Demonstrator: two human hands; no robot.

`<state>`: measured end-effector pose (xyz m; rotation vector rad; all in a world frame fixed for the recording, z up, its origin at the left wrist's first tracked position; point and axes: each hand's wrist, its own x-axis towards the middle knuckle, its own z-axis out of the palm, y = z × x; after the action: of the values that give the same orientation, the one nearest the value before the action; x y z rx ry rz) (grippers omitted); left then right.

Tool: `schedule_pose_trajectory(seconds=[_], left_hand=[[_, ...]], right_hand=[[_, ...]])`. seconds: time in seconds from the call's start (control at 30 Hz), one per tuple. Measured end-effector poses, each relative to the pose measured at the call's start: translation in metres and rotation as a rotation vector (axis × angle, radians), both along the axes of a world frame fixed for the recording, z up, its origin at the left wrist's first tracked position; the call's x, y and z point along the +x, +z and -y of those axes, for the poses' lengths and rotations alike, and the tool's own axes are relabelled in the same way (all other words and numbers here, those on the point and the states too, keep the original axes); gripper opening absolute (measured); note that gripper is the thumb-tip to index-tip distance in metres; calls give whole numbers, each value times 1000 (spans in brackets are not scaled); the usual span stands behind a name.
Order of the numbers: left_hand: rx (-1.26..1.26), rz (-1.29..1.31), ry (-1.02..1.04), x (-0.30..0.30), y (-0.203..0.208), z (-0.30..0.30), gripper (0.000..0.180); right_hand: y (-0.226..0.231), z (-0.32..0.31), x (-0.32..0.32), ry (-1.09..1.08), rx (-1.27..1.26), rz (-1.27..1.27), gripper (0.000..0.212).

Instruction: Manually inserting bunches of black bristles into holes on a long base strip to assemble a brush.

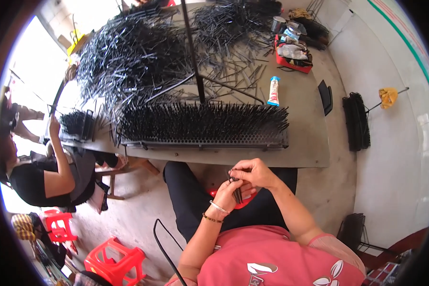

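Observation:
My left hand (226, 195) is closed round a small bunch of thin black strips (238, 194), held above my lap. With bent fingers my right hand (253, 172) pinches at the upper end of the same bunch. Past my hands, along the table's near edge, lies a long black perforated rack (214, 140), thickly set with upright black strips (200, 119). A dark upright pole (195, 62) rises behind it. Big heaps of loose black strips (133, 57) cover the far left and middle of the grey table (305, 124).
A blue-and-white wrapped packet (274, 90) lies right of the heaps, near a red box of odds and ends (293, 55) and a metal can (278, 24). At left another person (43, 176) sits by a smaller rack (77, 124). Red stools (114, 260) stand lower left.

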<state>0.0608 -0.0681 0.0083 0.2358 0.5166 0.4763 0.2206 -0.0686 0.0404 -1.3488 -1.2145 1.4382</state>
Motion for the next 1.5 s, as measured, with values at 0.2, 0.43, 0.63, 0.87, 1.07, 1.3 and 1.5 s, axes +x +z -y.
schedule_pose_trajectory(seconds=[0.2,0.43,0.63,0.87,1.07,1.3,1.5], left_hand=[[-2,10,-27,9,3,7,25],[57,-72,-34,17,-4,11,27],[74,-234,27,21,-11,11,31],[66,-243,50,17,-8,8,34],[49,-160,11,18,-13,11,36],[31,-144,25,14,-14,10,36],[17,-141,28,16,-10,10,36]], right_hand=[[-8,16,12,-87,-168,-177,18],[-17,27,19,-199,-170,-235,18],[-13,25,28,-289,-134,-186,16],[23,-18,43,-613,258,-4,14],[14,-55,48,-606,519,162,14],[10,-61,43,-571,627,368,12],[6,-58,36,-695,647,357,13]])
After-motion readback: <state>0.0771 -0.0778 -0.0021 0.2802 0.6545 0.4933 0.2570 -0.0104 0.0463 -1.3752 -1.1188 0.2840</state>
